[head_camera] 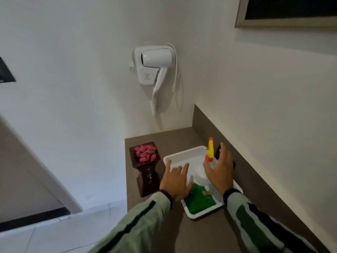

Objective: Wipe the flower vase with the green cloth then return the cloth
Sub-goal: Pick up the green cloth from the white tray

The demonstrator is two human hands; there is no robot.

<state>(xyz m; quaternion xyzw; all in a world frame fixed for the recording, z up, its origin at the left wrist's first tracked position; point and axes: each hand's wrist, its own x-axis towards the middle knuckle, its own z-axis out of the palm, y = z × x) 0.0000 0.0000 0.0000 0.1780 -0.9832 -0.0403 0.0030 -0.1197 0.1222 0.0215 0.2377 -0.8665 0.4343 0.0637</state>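
Note:
A dark red-brown flower vase with pink flowers stands near the left edge of the brown counter. To its right lies a white tray, and the green cloth rests folded in the tray's near end. A white spray bottle with a yellow and orange nozzle stands in the tray. My left hand hovers open over the tray's left side, just above the cloth. My right hand is open with fingers spread beside the spray bottle; I cannot tell if it touches it.
A white hair dryer hangs on the wall above the counter's far end, its coiled cord dangling. A raised brown backsplash runs along the right. A dark object sits behind my right hand. The floor drops away left of the counter.

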